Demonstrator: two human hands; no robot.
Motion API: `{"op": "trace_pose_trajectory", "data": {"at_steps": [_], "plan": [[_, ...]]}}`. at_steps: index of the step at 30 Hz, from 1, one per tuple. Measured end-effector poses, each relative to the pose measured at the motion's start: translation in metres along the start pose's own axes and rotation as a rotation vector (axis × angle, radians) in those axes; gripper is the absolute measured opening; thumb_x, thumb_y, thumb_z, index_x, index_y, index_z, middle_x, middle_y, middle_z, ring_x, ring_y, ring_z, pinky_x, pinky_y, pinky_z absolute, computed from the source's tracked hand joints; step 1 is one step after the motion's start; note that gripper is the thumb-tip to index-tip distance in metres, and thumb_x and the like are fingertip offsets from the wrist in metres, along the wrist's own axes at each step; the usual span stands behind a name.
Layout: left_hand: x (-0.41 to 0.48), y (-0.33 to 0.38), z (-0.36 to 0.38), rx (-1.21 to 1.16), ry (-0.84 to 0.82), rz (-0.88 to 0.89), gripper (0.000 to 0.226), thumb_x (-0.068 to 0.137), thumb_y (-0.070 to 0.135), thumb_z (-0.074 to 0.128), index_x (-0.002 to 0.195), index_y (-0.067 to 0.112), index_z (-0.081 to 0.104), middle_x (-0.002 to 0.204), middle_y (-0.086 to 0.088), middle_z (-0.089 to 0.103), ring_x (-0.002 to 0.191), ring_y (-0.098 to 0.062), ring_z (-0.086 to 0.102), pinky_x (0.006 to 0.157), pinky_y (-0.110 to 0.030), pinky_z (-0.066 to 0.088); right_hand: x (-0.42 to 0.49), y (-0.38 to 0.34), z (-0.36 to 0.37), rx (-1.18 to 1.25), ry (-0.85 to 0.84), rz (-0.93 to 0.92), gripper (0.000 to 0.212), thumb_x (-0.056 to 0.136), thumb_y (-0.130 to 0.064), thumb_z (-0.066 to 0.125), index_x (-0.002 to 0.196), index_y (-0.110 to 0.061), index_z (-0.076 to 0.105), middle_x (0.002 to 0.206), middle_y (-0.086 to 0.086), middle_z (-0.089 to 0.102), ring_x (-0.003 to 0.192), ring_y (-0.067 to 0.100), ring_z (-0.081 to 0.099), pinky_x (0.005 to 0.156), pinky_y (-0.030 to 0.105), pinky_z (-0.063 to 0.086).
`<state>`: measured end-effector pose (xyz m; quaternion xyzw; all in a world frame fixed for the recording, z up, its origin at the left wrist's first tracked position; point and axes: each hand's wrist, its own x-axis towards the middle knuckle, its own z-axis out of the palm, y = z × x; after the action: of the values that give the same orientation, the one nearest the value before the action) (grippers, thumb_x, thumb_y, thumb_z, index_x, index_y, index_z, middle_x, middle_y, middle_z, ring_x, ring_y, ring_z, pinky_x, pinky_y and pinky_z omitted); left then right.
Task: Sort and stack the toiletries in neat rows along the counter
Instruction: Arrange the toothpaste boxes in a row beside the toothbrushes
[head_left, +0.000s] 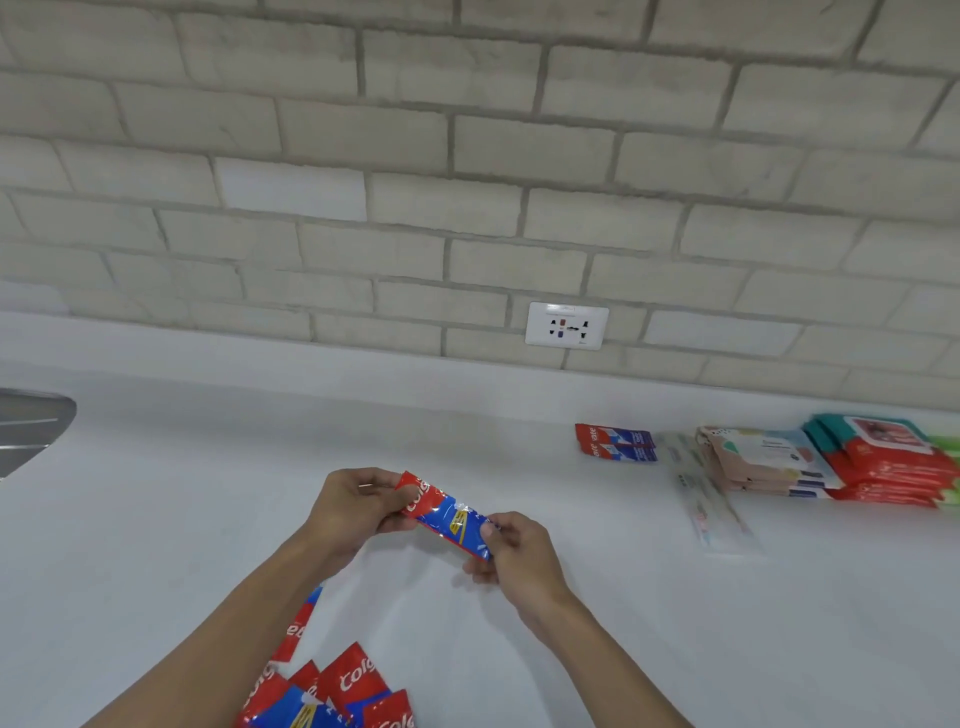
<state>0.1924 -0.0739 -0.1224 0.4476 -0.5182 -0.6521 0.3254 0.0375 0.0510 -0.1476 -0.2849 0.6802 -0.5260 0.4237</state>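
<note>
Toothpaste packet (447, 514) pinched at both ends by left hand (358, 506) and right hand (514, 551), over the bench (156, 519). More packets (332, 691) cut off at near edge (one half behind forearm (234, 623)). Stacked packs (883, 462) well apart, rightward.

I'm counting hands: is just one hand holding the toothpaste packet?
No, left hand and right hand each grip an end of the packet.

left hand (358, 506) and right hand (519, 551) grip toothpaste sachet (447, 514) ends, below socket (566, 326) | loose sachets (337, 686) below-left of socket | wipe packs (878, 470) lower right of socket
</note>
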Motion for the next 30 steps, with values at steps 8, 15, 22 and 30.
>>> {"op": "trace_pose_trajectory", "data": {"at_steps": [8,15,22,30], "plan": [[0.016,0.006,0.061,-0.012,-0.086,-0.078,0.027,0.084,0.007,0.070,0.106,-0.008,0.062,0.102,-0.022,0.068,0.093,-0.022,0.068,0.065,-0.029,0.062,0.014,-0.010,-0.067,0.016,0.091,-0.026,0.008,0.096,-0.016,0.059,0.102,-0.011,0.059,0.090,0.009,0.070,0.055,0.015,0.067,0.057,0.025,0.055],[0.027,0.008,0.118,0.051,-0.152,-0.078,0.022,0.081,0.007,0.074,0.097,-0.005,0.065,0.089,-0.019,0.073,0.075,-0.018,0.074,0.059,-0.025,0.059,0.025,-0.015,-0.132,-0.017,0.210,-0.093,0.012,0.094,-0.010,0.062,0.105,-0.012,0.057,0.089,0.012,0.071,0.056,0.015,0.068,0.062,0.033,0.057],[0.044,-0.001,0.170,0.252,-0.065,0.029,0.031,0.068,0.013,0.087,0.088,0.002,0.066,0.077,-0.015,0.073,0.073,-0.020,0.074,0.063,-0.034,0.061,0.044,-0.014,-0.185,-0.080,0.277,-0.111,0.014,0.092,-0.008,0.064,0.101,-0.015,0.056,0.088,0.012,0.070,0.054,0.014,0.068,0.059,0.032,0.057],[0.065,-0.014,0.222,0.448,0.012,0.100,0.023,0.068,0.016,0.087,0.079,0.019,0.066,0.079,0.004,0.070,0.075,-0.007,0.067,0.062,-0.017,0.054,0.081,-0.008,-0.229,-0.264,0.294,-0.066,0.015,0.092,-0.002,0.060,0.100,-0.013,0.054,0.082,0.010,0.068,0.049,0.010,0.067,0.049,0.024,0.052]]}}
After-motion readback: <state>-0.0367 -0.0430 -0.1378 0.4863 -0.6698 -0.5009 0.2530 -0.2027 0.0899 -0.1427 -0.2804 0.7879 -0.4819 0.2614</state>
